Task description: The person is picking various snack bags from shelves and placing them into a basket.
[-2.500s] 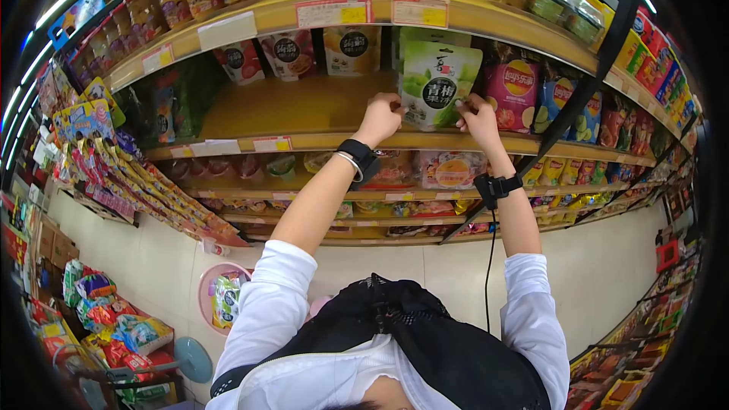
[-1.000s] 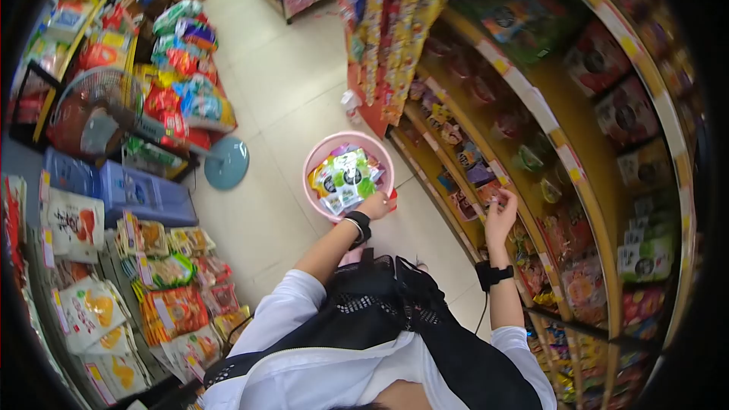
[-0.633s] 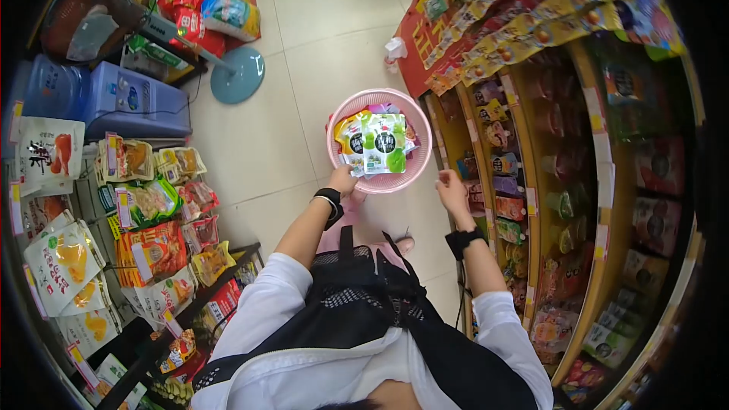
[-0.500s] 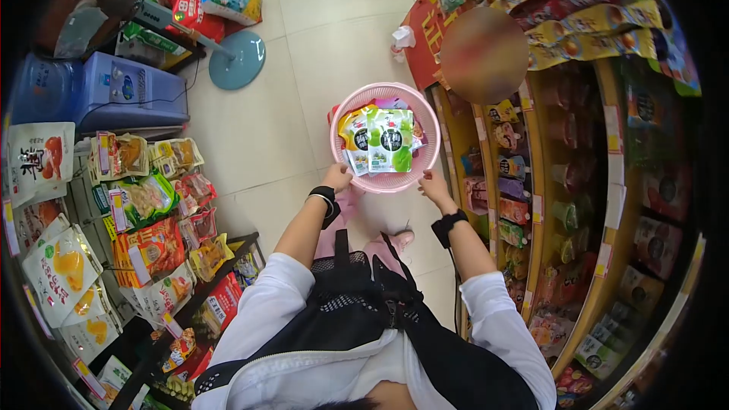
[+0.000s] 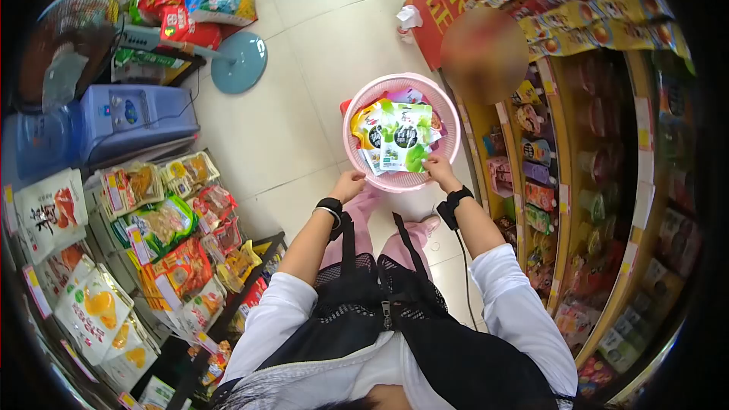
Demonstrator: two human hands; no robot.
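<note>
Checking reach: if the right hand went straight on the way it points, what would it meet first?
Probably the green snack packet in the pink basket, just ahead of the right hand; depth is unclear.

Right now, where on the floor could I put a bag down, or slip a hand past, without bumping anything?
Bare tiles lie left of the pink basket, bordered by the fan base and the water dispenser. The basket is heaped with snack bags; the rack on the left and shelves on the right are packed.
</note>
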